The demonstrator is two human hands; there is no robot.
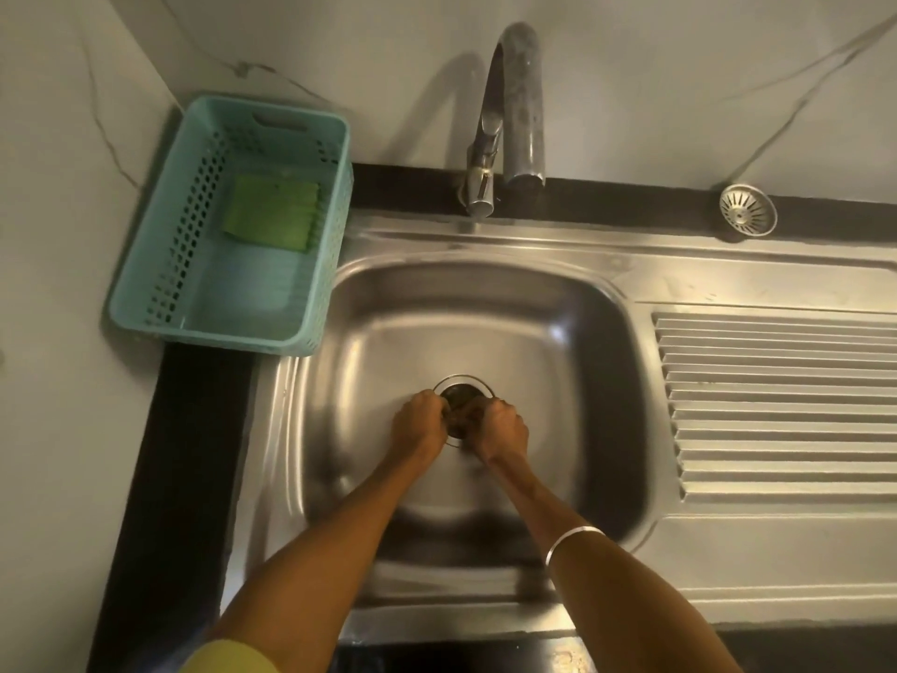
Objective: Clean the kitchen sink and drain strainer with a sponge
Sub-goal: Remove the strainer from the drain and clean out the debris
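Note:
The steel sink (388, 303) fills the middle of the view. Both my hands meet at its drain opening (461, 387). My left hand (420, 422) curls its fingers over the drain's left rim. My right hand (500, 429) curls onto the right side, and both grip a dark insert in the drain that is mostly hidden by my fingers. The round metal drain strainer (747, 209) lies out of the sink on the black ledge at the back right. A green sponge (272, 211) rests in a teal basket (160, 264) to the left of the sink.
A curved steel tap (519, 104) with its lever (480, 187) stands behind the basin. The ribbed draining board (776, 405) lies to the right. A black counter strip (179, 478) runs along the left, and white marble walls stand behind and to the left.

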